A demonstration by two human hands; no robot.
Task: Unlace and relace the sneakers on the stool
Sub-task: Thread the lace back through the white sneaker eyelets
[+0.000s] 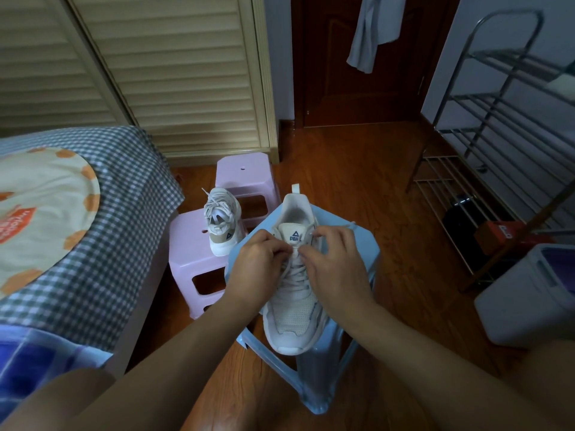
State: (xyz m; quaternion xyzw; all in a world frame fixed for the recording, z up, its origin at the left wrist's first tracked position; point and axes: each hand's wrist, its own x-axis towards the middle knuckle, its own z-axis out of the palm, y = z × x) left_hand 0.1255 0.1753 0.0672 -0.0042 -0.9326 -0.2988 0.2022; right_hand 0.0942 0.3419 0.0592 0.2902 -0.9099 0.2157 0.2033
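I have one sneaker (294, 293) lying lengthwise on the blue stool (364, 244), toe toward me and heel at the far edge, so the top eyelets sit right under my fingers. My left hand (258, 262) and my right hand (336, 259) meet over the tongue, each with fingers curled in and pinching the lace (295, 269) just below the logo; I judge I am working the upper crossings, which need both ends held taut. The other sneaker (222, 220) stands on the near pink stool (193, 259), at its far right corner, close beside the blue one, its laces loose. A second pink stool (242, 172) stands behind it. The bed (102, 213) crowds my left, a metal rack (497, 150) and a grey bin (529, 300) my right; nothing blocks my hands.
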